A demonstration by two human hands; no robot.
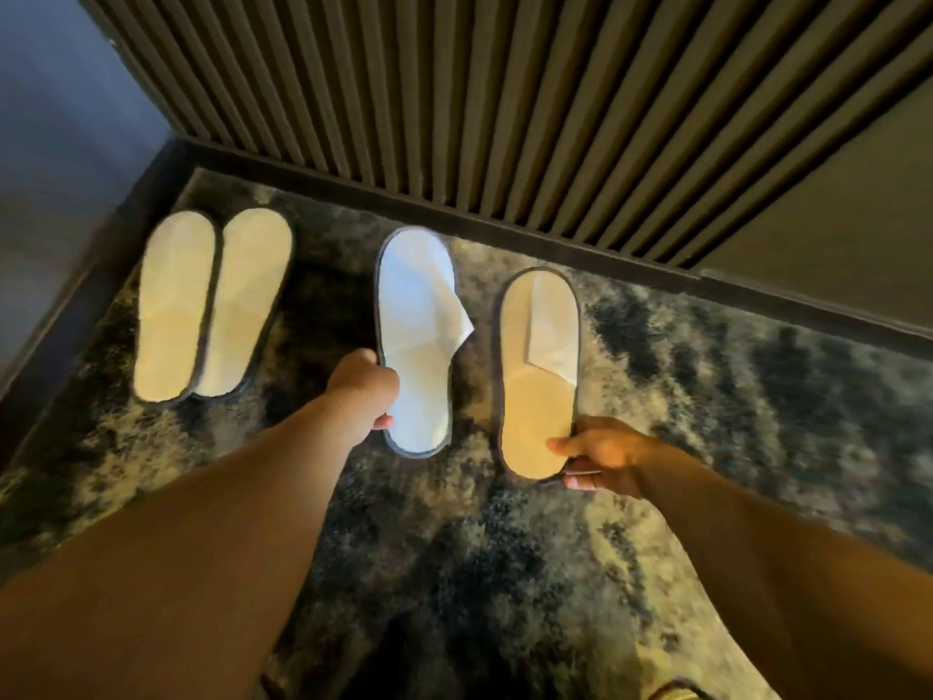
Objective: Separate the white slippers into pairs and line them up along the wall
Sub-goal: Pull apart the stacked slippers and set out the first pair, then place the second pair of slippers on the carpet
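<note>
Two white slippers (214,305) lie side by side and touching on the carpet at the left, toes toward the slatted wall (505,103). In the middle, my left hand (366,391) grips the heel side of a white slipper (416,336) whose upper flap sticks out to the right. To its right, my right hand (598,454) pinches the heel of another white slipper (537,376). These two slippers point toward the wall with a gap between them.
A dark mottled shaggy carpet (707,386) covers the floor. A dark baseboard (505,232) runs along the slatted wall, and a blue-grey wall (60,144) closes the corner at the left. Open carpet stretches to the right of the slippers.
</note>
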